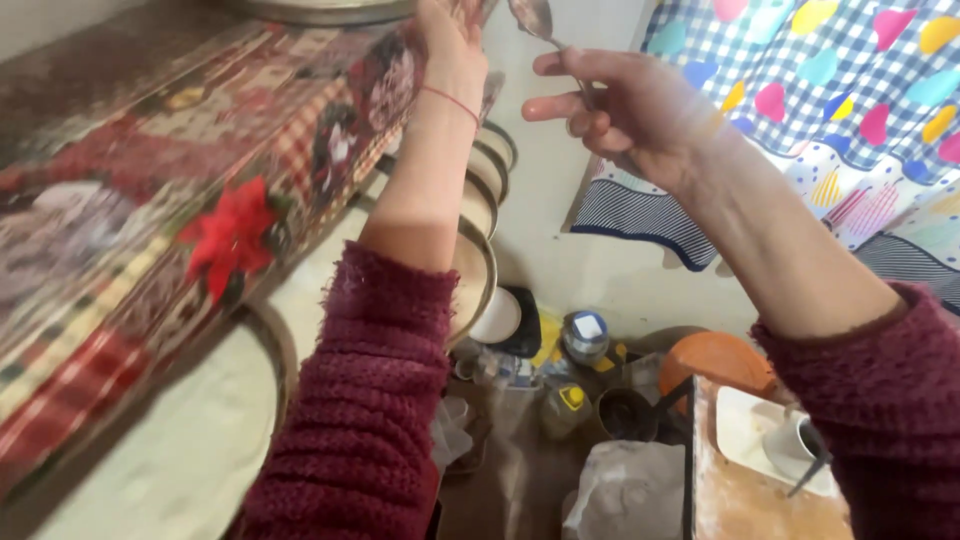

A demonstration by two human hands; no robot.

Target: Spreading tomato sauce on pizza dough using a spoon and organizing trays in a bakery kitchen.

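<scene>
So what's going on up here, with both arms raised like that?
A person in maroon knit sleeves reaches up toward a shelf draped in a patchwork cloth. The right hand holds a metal spoon by its handle, bowl up. The left hand is raised at the shelf's edge beside it; what it grips is cut off by the frame. Round metal plates stand on edge below.

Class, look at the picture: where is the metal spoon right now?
The spoon is at the top centre of the head view, held by the right hand, just right of the raised left hand.
</scene>
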